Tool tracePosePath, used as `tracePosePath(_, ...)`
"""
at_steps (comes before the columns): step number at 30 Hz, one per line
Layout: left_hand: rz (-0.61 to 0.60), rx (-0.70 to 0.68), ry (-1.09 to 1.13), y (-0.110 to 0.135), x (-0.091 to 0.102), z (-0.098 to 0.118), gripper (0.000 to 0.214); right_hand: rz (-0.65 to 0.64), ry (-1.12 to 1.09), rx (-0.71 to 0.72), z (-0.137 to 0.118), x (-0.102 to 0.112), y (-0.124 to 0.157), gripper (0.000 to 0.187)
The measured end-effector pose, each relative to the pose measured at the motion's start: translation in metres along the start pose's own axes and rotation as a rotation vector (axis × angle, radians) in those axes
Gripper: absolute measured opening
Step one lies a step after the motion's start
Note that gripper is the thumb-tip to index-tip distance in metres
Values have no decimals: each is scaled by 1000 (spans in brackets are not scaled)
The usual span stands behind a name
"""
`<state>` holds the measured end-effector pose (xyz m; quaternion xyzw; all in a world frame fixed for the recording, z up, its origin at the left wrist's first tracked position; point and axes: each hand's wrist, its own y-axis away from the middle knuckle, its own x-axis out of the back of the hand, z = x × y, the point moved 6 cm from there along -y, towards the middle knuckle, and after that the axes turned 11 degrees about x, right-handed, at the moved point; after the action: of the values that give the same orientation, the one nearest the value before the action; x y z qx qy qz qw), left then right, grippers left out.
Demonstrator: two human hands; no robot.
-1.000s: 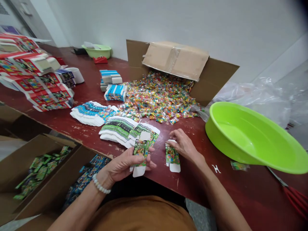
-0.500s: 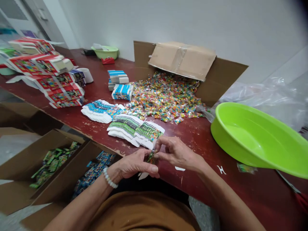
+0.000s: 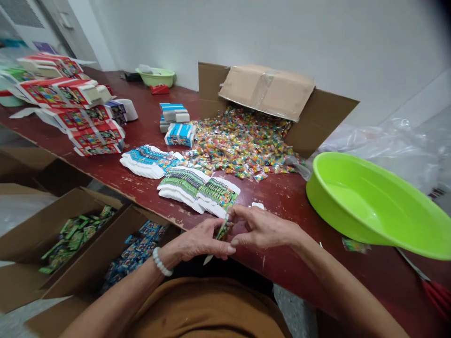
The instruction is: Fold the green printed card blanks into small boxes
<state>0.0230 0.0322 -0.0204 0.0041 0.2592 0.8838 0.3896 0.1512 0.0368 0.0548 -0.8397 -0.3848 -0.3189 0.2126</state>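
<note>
Head view: left hand (image 3: 204, 240) pinching green carton (image 3: 222, 229) at near edge of bench (image 3: 289, 197).
Right hand (image 3: 264, 228) curled at its right side, grip unclear. Just beyond: fanned flat cartons (image 3: 188, 182); lime basin (image 3: 326, 211) right; farther, wrapped candies (image 3: 236, 145), then cardboard box (image 3: 268, 91).

We now bring our right hand (image 3: 264, 228) over to our left hand (image 3: 197, 241) at lower centre, the green carton (image 3: 221, 231) turned edge-on.
</note>
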Motion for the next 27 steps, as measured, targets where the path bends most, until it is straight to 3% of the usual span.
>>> tracePosePath(2, 61, 2, 59, 2, 4, 3, 40, 87, -99, 34, 1, 2, -3, 32)
tracePosePath(6, 233, -121, 237, 5, 9, 11, 36, 570, -184, -124, 20, 5, -2, 34)
tracePosePath(8, 274, -140, 292, 4, 8, 11, 36, 688, -259, -177, 28, -6, -2, 28)
tracePosePath(11, 321, -163, 231, 2, 9, 10, 35, 716, -442, -197, 35, -23, -8, 16)
tracePosePath(15, 555, -289, 102, 11, 23, 12, 44, 751, -493, -213, 39, -25, -8, 15)
tracePosePath(18, 651, -364, 136, 20, 24, 10, 65, 810, -534, -223, 42, -25, -8, 34)
tracePosePath(21, 678, -393, 135, 25, 17, 11, 67, 945, -630, -253, 45, -31, -7, 51)
tracePosePath(27, 590, -370, 274, 23, 19, 11, 43, 1000, -687, -194, 43, -45, -11, 23)
